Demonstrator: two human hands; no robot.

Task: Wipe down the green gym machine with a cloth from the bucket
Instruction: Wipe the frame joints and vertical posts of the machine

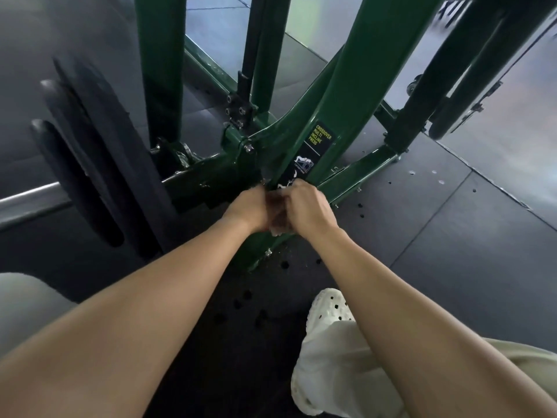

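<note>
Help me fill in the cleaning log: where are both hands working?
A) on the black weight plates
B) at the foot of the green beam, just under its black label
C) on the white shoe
B: the left hand and right hand meet low on the green beam, under the black label, gripping a cloth between them.

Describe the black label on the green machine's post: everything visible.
The black label is a narrow strip stuck lengthwise on the slanted green post of the machine. Yellow capitals at its top read CROSSOVER MULTI INCLINE PRESS; below is a small white machine picture, then white marks too blurred to read. Its lower end disappears behind the left hand and right hand, which meet there, fingers curled on a pale cloth that is mostly hidden.
</note>
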